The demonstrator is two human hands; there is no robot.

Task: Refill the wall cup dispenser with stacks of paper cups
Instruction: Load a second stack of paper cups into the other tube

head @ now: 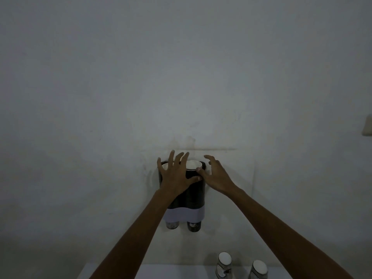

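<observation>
A dark two-tube cup dispenser [193, 195] with a pale lower band hangs on the wall. White cup rims show at the top of both tubes, the right one [193, 165] plain to see. Cup bottoms [193, 226] poke out below the band. My left hand [175, 175] lies flat over the left tube's top, fingers spread, thumb across the front. My right hand [214, 176] hovers by the right tube's top, fingers apart, thumb touching the cup rim. Neither hand holds anything.
Two stacks of paper cups [224, 264] [258, 269] stand on a white surface [177, 271] below the dispenser, at the frame's bottom. A pale fixture [367, 127] sits on the wall at the far right. The room is dim.
</observation>
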